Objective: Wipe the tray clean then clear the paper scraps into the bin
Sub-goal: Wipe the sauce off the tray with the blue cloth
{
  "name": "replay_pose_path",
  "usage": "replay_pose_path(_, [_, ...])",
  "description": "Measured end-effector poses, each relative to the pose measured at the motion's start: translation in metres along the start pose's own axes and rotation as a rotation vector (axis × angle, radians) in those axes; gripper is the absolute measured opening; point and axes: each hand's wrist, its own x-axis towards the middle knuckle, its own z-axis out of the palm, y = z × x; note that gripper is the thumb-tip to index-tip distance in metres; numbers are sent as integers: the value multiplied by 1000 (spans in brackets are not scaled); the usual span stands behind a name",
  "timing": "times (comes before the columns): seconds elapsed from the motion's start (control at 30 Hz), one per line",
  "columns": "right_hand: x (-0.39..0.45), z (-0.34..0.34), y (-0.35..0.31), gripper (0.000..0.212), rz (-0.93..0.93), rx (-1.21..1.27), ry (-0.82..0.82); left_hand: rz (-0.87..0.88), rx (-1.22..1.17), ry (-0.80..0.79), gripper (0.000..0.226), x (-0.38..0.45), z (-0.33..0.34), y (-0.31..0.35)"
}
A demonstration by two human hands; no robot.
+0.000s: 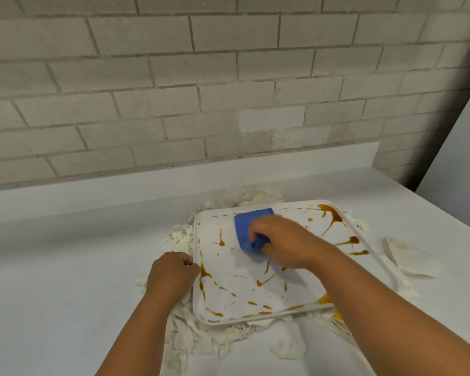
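Crumpled paper scraps (228, 340) lie nearest on the white worktop (65, 267), ringing the white tray (228, 294), which sits flat on them near the middle, streaked with brown sauce (329, 215). At the tray's left rim the left hand (171, 275) rests with fingers curled against the edge. On the tray's far half, the right hand (282, 240) grips a blue cloth (248, 229), fingers bunched around it and pressing it down.

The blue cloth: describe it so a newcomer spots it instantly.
On the white counter sits a white tray streaked with brown sauce. On its far half, the right hand grips the blue cloth, the only blue item among white paper scraps.
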Motion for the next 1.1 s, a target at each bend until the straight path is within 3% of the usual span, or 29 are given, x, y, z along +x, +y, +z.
replay_pose_path(0.1, [-8, 18, 1, 25, 76, 37, -232, -8, -36, -17, 12, -2, 1, 0])
replay_pose_path(0.2, [-3, 26, -4, 57, 172, 154, -76, -7, -46, -44, 36, -4, 1, 0])
replay_pose_path(0.3, [15, 47, -4, 73, 249, 52, 28, -11, -139, -61, 31, -7, 2, -1])
replay_pose_path(0.47, [33, 77, 9, 65, 373, -135, -101, 10, -220, -106, 31, -7, 9, -8])
replay_pose_path(0.73, [57, 75, 22, 63, 501, -138, -73, 88, -218, -130, 34, -5, 11, -12])
replay_pose_path(1.1, [83, 84, 4, 56, 348, -132, -19, 71, -376, -136, 38, -4, 16, -18])
